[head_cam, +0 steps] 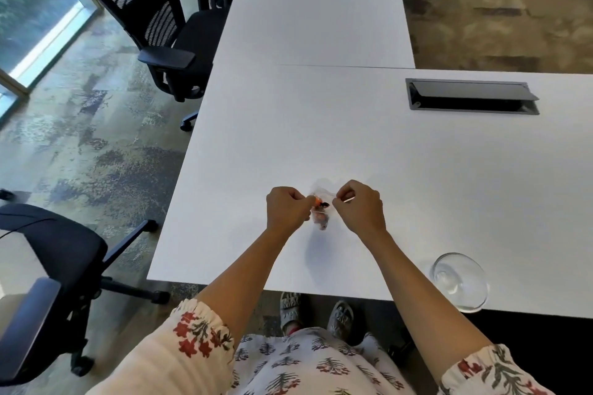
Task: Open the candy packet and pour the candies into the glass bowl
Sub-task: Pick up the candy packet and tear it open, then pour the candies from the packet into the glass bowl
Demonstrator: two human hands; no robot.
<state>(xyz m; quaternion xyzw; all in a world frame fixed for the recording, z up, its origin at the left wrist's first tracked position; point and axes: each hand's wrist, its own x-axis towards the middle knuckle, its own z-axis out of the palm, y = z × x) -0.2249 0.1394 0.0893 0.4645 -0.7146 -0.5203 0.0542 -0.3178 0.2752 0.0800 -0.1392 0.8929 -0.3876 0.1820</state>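
Both your arms reach forward from the bottom of the frame, bare from the gathered sleeve cuffs up, converging toward lower centre. Your left hand [286,209] is fisted, knuckles up, thumb and fingers pinched at its right edge. Your right hand [361,208] mirrors it just to the right, also curled, fingertips pinched at its left edge, back of hand facing the camera. The two hands sit close together at the same height, a small gap between them, both clamped on the candy packet [321,212] from opposite sides. Wrists are straight, forearms angled inward. Left elbow is lower left, right elbow lower right.
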